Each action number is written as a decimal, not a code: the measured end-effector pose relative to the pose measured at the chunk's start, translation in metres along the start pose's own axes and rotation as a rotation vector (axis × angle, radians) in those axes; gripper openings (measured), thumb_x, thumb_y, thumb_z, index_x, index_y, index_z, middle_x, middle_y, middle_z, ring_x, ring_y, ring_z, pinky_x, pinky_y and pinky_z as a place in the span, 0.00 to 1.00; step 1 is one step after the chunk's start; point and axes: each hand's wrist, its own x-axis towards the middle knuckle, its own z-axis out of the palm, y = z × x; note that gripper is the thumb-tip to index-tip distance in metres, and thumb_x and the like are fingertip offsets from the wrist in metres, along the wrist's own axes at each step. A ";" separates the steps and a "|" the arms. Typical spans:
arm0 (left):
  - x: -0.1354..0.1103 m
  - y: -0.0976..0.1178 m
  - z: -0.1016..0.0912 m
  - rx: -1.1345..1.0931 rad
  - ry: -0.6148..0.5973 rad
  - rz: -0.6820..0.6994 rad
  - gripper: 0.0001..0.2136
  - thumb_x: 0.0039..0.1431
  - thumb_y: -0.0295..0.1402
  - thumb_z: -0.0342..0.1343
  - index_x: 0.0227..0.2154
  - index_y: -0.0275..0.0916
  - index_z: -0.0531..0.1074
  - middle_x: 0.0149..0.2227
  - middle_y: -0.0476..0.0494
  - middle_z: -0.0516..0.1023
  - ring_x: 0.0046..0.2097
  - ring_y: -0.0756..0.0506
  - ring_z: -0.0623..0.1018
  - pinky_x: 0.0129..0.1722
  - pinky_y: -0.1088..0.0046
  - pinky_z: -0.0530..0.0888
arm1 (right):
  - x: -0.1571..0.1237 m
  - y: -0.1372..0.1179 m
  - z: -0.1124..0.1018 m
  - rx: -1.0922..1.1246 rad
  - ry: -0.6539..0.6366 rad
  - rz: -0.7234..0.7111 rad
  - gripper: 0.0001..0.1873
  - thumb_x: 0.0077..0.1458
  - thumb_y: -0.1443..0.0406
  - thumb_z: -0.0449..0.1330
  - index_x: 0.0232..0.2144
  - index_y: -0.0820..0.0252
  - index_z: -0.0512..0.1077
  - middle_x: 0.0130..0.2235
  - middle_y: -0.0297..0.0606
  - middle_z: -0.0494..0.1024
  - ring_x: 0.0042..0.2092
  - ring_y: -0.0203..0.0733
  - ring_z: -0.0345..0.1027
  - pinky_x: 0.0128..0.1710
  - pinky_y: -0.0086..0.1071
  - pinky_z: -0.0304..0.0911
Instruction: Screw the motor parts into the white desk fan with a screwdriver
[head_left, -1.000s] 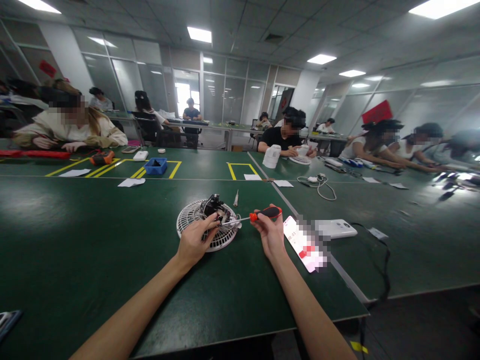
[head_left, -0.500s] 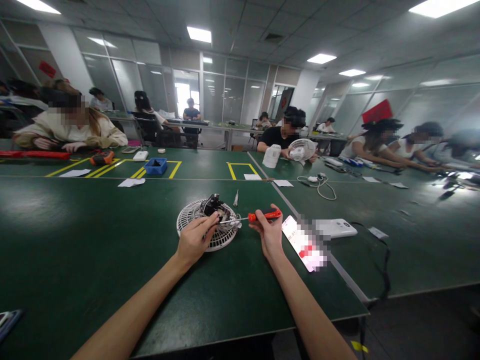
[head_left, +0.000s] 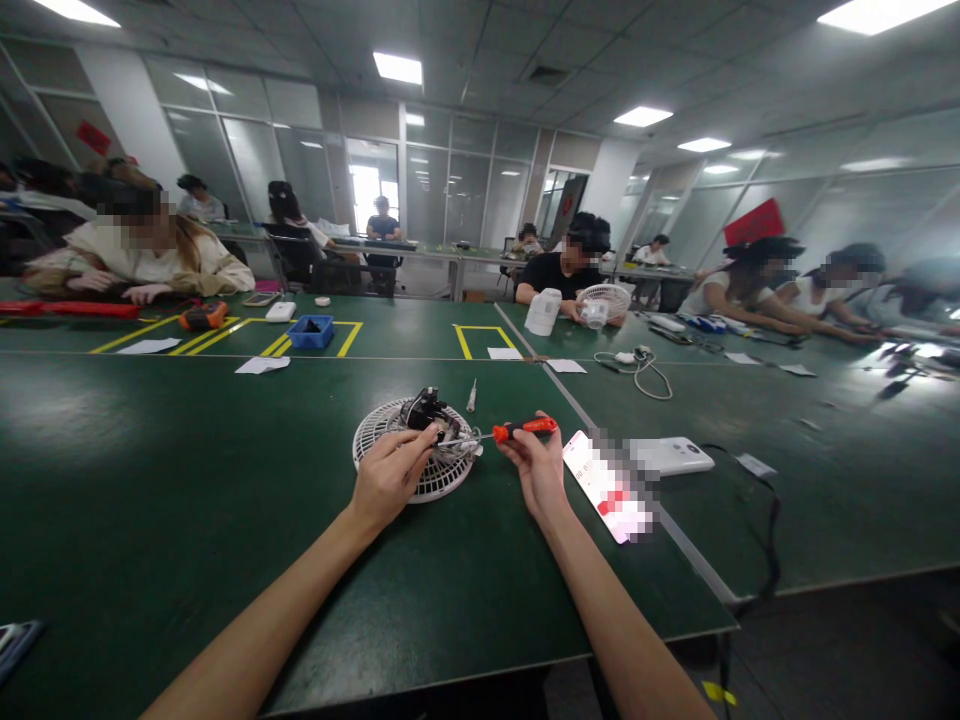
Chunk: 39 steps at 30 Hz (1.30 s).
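A white round fan grille [head_left: 373, 425] lies flat on the green table, with a black motor [head_left: 426, 405] and loose wires on top of it. My right hand [head_left: 536, 468] is closed around the red-and-black handle of a screwdriver [head_left: 525, 430], whose shaft points left over the wires. My left hand [head_left: 394, 470] rests over the grille's near side, fingers pinched by a small dark part at the screwdriver's tip. What exactly those fingers grip is hidden. Just beyond the grille lies a small pale pointed piece [head_left: 472, 396].
Right of my right hand lies a lit phone [head_left: 600, 490], with a white device [head_left: 671, 457] beyond it. A blue bin [head_left: 311, 332], paper slips and a coiled cable [head_left: 645, 370] lie farther back. Across the table a person [head_left: 559, 275] handles another fan.
The screwdriver handle has shifted slightly left and turned in my right hand's fingers. My left hand stays put. The person opposite has tipped their fan part downward.
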 end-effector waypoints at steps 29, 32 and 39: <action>0.011 0.010 -0.007 -0.008 -0.005 0.087 0.14 0.66 0.28 0.58 0.53 0.41 0.75 0.40 0.42 0.84 0.41 0.46 0.83 0.41 0.70 0.79 | 0.004 0.003 -0.003 -0.002 -0.007 0.048 0.32 0.37 0.57 0.76 0.41 0.52 0.64 0.28 0.25 0.78 0.28 0.40 0.78 0.29 0.31 0.75; 0.009 0.009 -0.007 -0.016 -0.013 0.083 0.14 0.65 0.29 0.58 0.53 0.40 0.75 0.40 0.42 0.84 0.41 0.46 0.83 0.41 0.70 0.79 | 0.003 0.000 -0.003 0.079 -0.071 0.078 0.28 0.39 0.60 0.72 0.41 0.52 0.64 0.33 0.30 0.81 0.34 0.44 0.81 0.35 0.37 0.77; 0.004 0.008 -0.005 -0.030 -0.065 0.013 0.21 0.65 0.33 0.59 0.61 0.41 0.69 0.48 0.38 0.82 0.48 0.43 0.81 0.49 0.65 0.79 | 0.004 0.000 -0.001 0.101 0.001 0.086 0.26 0.35 0.67 0.68 0.40 0.54 0.65 0.30 0.32 0.82 0.29 0.42 0.79 0.33 0.36 0.77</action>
